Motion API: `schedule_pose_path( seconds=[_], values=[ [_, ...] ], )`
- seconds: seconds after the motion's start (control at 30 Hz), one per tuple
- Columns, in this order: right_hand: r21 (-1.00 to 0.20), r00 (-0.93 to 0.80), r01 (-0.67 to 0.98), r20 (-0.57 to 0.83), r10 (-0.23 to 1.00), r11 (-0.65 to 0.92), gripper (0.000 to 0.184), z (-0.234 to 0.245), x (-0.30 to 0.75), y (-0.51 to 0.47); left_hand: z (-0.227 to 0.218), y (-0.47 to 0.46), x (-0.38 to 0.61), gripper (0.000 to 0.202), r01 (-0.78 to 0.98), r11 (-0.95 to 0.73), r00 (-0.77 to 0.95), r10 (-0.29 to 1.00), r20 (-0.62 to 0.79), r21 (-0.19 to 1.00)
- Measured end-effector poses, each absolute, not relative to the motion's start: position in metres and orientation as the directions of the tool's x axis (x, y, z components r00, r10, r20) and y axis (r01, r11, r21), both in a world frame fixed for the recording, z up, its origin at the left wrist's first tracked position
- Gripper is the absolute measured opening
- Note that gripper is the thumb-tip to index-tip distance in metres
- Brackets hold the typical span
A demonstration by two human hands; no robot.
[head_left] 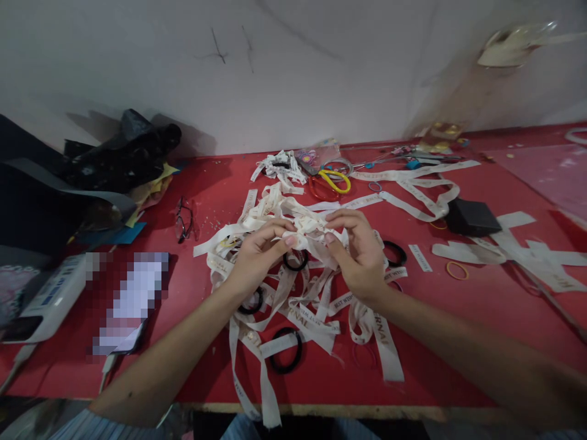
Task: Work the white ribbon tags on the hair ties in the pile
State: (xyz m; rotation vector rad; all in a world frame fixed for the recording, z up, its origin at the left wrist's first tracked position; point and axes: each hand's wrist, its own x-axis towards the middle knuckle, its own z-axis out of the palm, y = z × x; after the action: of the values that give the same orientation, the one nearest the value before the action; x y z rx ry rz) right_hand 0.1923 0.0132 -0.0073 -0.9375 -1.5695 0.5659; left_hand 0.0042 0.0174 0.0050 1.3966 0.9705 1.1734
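Over a red table (481,299), my left hand (257,253) and my right hand (355,247) both pinch a bunched piece of white printed ribbon (308,231), fingers closed on it from either side. Beneath my hands lies a tangled heap of white ribbon strips (302,305) with gold lettering. Black hair ties are scattered among them: one (286,349) near the front edge, one (296,261) just under the bunch, one (395,253) right of my right hand.
Red and yellow handled scissors (331,182) lie behind the heap. Eyeglasses (183,220) sit to the left, with a black bag (123,153) by the wall. A small black box (470,217), more ribbon strips (527,250) and an orange rubber band (457,270) lie on the right.
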Motion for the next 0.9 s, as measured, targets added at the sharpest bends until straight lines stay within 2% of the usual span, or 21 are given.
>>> schedule_pose_path(
  seconds=[0.17, 0.37, 0.53, 0.63, 0.8, 0.9],
  values=[
    [-0.7, -0.237, 0.355, 0.574, 0.784, 0.62, 0.004, -0.001, 0.192, 0.008, 0.006, 0.015, 0.005, 0.015, -0.016, -0.228, 0.22, 0.949, 0.226, 0.973],
    [-0.703, -0.256, 0.316, 0.584, 0.771, 0.637, 0.004, -0.003, 0.192, 0.007, 0.009, 0.014, 0.006, 0.013, 0.007, -0.279, 0.295, 0.918, 0.264, 0.96],
    [-0.729, -0.305, 0.292, 0.542, 0.783, 0.619, 0.005, -0.002, 0.194, 0.007, 0.006, 0.014, 0.008, 0.017, 0.001, -0.233, 0.281, 0.933, 0.223, 0.972],
    [-0.766, -0.291, 0.252, 0.523, 0.801, 0.592, 0.005, -0.003, 0.194, 0.008, 0.007, 0.014, 0.007, 0.016, 0.028, -0.257, 0.276, 0.931, 0.239, 0.966],
    [-0.873, -0.151, 0.093, 0.462, 0.874, 0.478, 0.003, -0.011, 0.192, 0.011, 0.012, 0.014, 0.007, 0.013, 0.116, -0.424, 0.287, 0.88, 0.378, 0.898],
    [-0.875, -0.123, 0.06, 0.47, 0.874, 0.48, 0.007, -0.013, 0.191, 0.013, 0.015, 0.013, 0.008, 0.012, 0.191, -0.502, 0.332, 0.842, 0.425, 0.844]
  ],
)
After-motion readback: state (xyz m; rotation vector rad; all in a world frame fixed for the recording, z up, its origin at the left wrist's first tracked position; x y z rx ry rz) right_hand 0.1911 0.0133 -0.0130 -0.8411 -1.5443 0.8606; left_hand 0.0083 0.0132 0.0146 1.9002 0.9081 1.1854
